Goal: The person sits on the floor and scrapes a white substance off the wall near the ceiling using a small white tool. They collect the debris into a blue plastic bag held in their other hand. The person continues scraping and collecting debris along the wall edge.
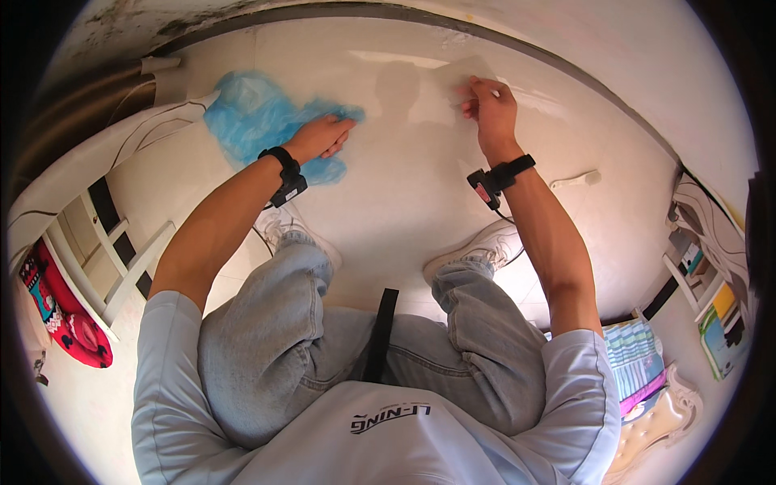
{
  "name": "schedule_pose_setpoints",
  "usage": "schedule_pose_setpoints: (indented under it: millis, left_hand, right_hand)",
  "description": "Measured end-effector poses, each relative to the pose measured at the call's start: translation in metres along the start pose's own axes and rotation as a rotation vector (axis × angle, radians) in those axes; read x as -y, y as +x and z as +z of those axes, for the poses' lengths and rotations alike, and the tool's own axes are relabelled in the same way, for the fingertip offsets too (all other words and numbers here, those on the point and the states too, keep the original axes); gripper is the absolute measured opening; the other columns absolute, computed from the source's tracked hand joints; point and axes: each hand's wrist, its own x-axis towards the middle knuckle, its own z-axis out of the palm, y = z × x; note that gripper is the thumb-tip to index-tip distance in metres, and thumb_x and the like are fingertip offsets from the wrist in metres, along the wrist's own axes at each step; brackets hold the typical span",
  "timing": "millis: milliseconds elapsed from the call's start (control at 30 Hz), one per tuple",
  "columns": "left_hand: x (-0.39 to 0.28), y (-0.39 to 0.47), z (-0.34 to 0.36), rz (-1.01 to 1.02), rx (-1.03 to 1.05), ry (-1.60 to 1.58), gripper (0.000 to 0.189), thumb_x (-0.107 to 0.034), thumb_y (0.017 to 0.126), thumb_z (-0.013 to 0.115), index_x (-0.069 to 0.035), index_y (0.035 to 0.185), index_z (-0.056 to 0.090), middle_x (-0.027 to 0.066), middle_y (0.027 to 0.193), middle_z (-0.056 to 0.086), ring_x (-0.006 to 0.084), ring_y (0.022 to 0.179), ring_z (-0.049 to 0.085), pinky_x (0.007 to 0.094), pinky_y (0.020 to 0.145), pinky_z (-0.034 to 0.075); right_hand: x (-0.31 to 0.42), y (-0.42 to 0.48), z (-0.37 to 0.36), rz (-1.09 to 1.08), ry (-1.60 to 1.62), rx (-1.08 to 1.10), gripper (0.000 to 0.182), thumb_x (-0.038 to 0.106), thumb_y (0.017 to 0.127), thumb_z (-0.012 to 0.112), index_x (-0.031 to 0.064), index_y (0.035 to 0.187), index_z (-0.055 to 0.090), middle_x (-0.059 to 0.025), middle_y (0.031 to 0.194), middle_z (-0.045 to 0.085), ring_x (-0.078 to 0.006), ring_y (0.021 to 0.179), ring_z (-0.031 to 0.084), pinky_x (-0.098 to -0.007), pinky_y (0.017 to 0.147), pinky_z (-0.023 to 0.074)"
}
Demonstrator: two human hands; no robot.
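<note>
A crumpled blue translucent plastic bag (254,121) spreads over the pale floor at the upper left. My left hand (321,136) is closed on a gathered end of this bag, its fingers curled in. Farther right, my right hand (492,112) is raised over the floor with thumb and fingers pinched together. A thin greyish translucent sheet (470,68) appears to be held in those fingers; motion blur hides its outline and material. Each wrist wears a black strap with a small device.
A slim white plastic tool (576,180) lies on the floor beside my right forearm. A dark baseboard (339,8) borders the far wall. White furniture with a red patterned cloth item (66,309) is at left; books (721,333) and a tufted headboard (652,418) are at right.
</note>
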Motion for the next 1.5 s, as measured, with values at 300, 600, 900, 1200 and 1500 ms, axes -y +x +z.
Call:
schedule_pose_setpoints:
  millis: [300,600,900,1200,1500]
  left_hand:
    - [0.0,0.005,0.001,-0.022,0.013,-0.04,0.046,-0.041,0.1,0.057,-0.011,0.066,0.046,0.0009,0.054,0.045,0.0121,0.044,0.042,0.0279,0.044,0.035]
    - [0.0,0.004,0.0,-0.031,0.039,-0.052,0.048,-0.04,0.1,0.056,-0.012,0.063,0.045,0.0014,0.053,0.045,0.0121,0.044,0.042,0.0282,0.044,0.033]
    - [-0.004,0.004,0.0,-0.011,0.018,-0.005,0.053,-0.041,0.1,0.054,-0.011,0.058,0.044,0.0021,0.049,0.044,0.0129,0.042,0.042,0.0286,0.043,0.033]
    - [-0.001,0.005,0.001,0.018,0.045,0.013,0.054,-0.04,0.1,0.053,-0.01,0.056,0.044,0.0043,0.047,0.046,0.0144,0.039,0.043,0.0292,0.041,0.034]
    - [-0.004,0.002,0.0,0.011,0.041,-0.006,0.05,-0.038,0.1,0.055,-0.009,0.06,0.047,0.0023,0.051,0.047,0.0129,0.042,0.044,0.0283,0.042,0.034]
  right_hand:
    - [0.01,0.012,0.018,0.183,0.019,0.127,0.027,0.023,0.1,0.06,-0.0044,0.097,0.062,-0.0203,0.088,0.073,-0.0226,0.068,0.069,-0.0312,0.062,0.0596]
    - [0.022,0.024,0.053,0.191,0.196,0.067,0.023,0.017,0.104,0.054,-0.005,0.103,0.059,-0.0229,0.095,0.073,-0.0229,0.074,0.069,-0.0318,0.07,0.0604]
    - [0.009,0.034,0.048,0.063,0.23,-0.023,0.024,0.01,0.104,0.05,-0.0101,0.115,0.057,-0.0235,0.09,0.073,-0.0232,0.068,0.07,-0.0313,0.064,0.0622]
    - [0.006,0.033,0.042,0.029,0.188,0.149,0.026,0.016,0.105,0.049,-0.0079,0.115,0.055,-0.0238,0.098,0.073,-0.0235,0.078,0.071,-0.0309,0.073,0.0606]
    - [0.006,0.022,0.038,-0.013,0.214,0.169,0.027,0.02,0.103,0.059,-0.0054,0.111,0.054,-0.0243,0.097,0.073,-0.0243,0.078,0.071,-0.0327,0.073,0.0609]
